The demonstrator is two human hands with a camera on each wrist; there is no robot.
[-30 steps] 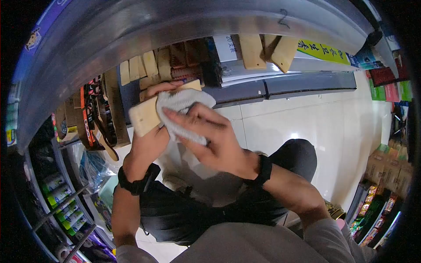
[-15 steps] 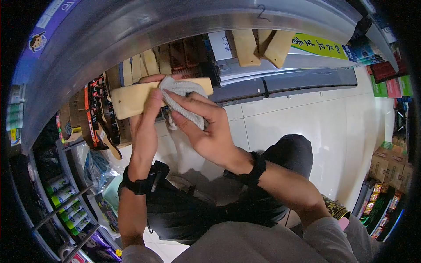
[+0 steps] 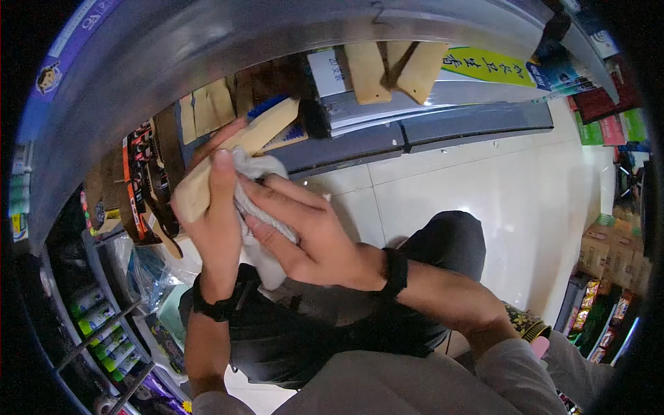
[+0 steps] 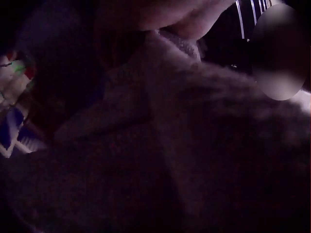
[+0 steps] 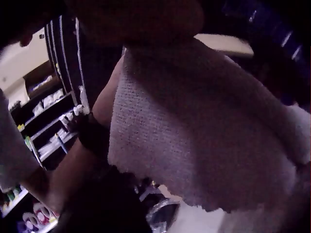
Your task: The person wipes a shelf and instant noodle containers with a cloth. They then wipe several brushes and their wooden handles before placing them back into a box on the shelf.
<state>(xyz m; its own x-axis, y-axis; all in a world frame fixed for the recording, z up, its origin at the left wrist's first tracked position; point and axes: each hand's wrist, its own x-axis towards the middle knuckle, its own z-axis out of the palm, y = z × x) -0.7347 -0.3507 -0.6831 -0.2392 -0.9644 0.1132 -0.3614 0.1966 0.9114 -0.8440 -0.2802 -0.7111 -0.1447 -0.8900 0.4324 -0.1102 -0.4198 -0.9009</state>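
Note:
In the head view, my left hand (image 3: 218,232) grips a pale wooden brush (image 3: 275,123), with the thumb lying across its near part. Blue bristles (image 3: 266,106) show along the far end, which points up and to the right. A greyish-white cloth (image 3: 263,168) is pinched in my right hand (image 3: 304,228) and lies against the brush's middle, covering part of the wood. The right wrist view shows the same cloth (image 5: 160,121) hanging down with a ragged lower edge. My left wrist view is mostly dark.
More pale wooden pieces (image 3: 207,107) and two wooden handles (image 3: 366,72) lie on the low shelf ahead. A grey metal shelf edge (image 3: 277,34) runs above the hands. Packaged brushes with orange labels (image 3: 131,183) stand at left; a wire rack (image 3: 104,339) is nearer.
The brush has turned from nearly level to slanting up to the right, bringing blue bristles into view. Both hands and the cloth have shifted slightly left and down.

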